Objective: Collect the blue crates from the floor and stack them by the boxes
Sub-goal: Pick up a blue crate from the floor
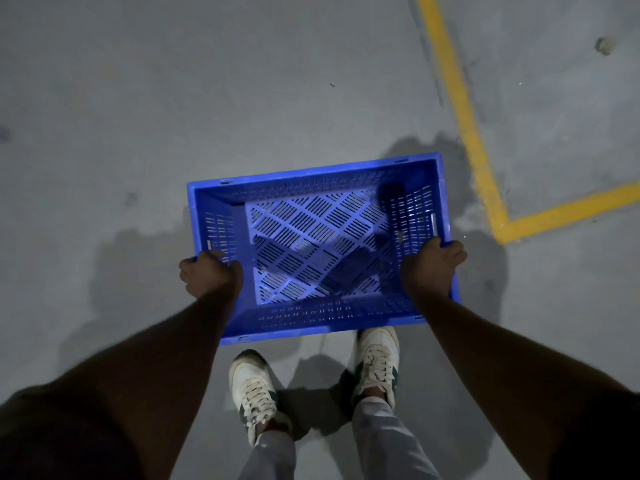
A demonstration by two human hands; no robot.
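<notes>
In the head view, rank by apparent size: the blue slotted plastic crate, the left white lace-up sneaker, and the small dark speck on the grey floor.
1. Blue slotted plastic crate, largest by far.
2. Left white lace-up sneaker.
3. Small dark speck on the grey floor, tiniest.

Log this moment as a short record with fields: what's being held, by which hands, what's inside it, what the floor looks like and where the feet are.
held item: blue crate, slotted walls and base, open side up
left hand: closed on the crate's left short rim
right hand: closed on the crate's right short rim
contents: empty, only shadows on the base
floor: grey concrete, dark damp-looking patches
floor marking: yellow line, with a corner to the right of the crate
feet: white shoes, just behind the crate's near edge
boxes: none in view
</notes>
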